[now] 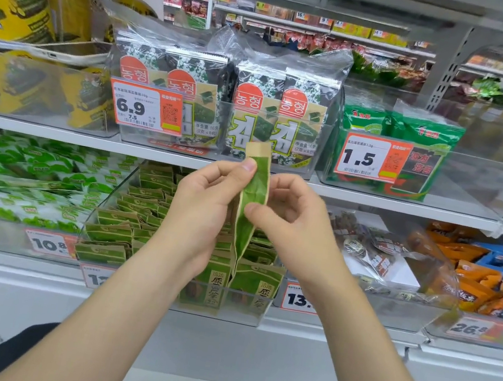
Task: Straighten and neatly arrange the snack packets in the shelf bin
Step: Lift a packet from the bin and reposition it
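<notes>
Forearms enter from the bottom edge and meet at centre, in front of the lower shelf. Left hand (pixel 205 209) grips the green-and-brown snack packet (pixel 255 187), thumb pressed near its upper end and fingers curled behind. Right hand (pixel 294 219) pinches the packet's mid-section from the opposite side. Packet is upright, edge-on to the camera, held above the clear bin (pixel 245 313) and apart from its contents. Within the bin, two front packets (pixel 207 281) stand upright facing outward, while the rear packets (pixel 143 206) lie tilted and overlapping. Step in hand, as judged: flattening one packet before returning it. Next move calls for lowering it upright into a row, face forward, then squaring the tilted rear stock. Beyond, on the upper shelf, seaweed multipacks (pixel 255 109) stand behind a 6.9 price tag (pixel 146 109).
</notes>
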Demonstrator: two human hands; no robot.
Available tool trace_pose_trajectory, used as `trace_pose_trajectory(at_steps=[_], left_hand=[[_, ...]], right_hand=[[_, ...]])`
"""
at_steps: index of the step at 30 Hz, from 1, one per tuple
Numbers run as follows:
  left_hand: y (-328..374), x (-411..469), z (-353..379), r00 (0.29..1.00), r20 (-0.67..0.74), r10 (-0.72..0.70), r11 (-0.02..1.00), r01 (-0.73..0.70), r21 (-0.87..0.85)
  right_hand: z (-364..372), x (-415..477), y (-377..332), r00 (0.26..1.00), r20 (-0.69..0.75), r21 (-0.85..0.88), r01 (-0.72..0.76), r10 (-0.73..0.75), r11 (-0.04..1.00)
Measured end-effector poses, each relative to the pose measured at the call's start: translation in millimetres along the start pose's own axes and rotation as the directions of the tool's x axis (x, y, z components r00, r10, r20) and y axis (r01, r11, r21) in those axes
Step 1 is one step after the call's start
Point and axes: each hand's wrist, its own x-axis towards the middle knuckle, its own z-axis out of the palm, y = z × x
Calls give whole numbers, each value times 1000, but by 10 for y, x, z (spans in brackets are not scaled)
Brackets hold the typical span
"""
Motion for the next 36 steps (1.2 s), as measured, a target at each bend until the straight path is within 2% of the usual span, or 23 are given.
trace_pose_trajectory(at_steps=[3,5,10,17,21,28,33,36], left_hand=[[-8,5,-49,998,-57,-24,988,15,-157],[-19,-10,-91,998,-49,-26,982,17,-190],[-58,-116,-238,992,119,-43,999,41,22],[-14,-205,-369,984,176,13,989,-39,143],[17,-227,-424,986,163,32,980,-63,190],[0,-218,-479,993,113,30,968,-57,246],[-25,-194,-487,997,76,25,971,-42,237],[-63,-180,-490,998,58,21,972,-34,233]], right_hand=[[14,-43,20,982,131,-52,-129,134,990],[32,-45,39,988,103,-80,-104,112,991],[75,-6,39,992,-102,-59,62,-68,996],[128,-66,79,987,-74,-146,134,-146,980],[104,-86,104,987,-80,-130,128,-139,983],[88,-97,121,986,-20,-226,158,-167,961],[41,-105,84,997,67,-23,34,-32,999],[-24,-115,48,988,144,4,-50,49,999]])
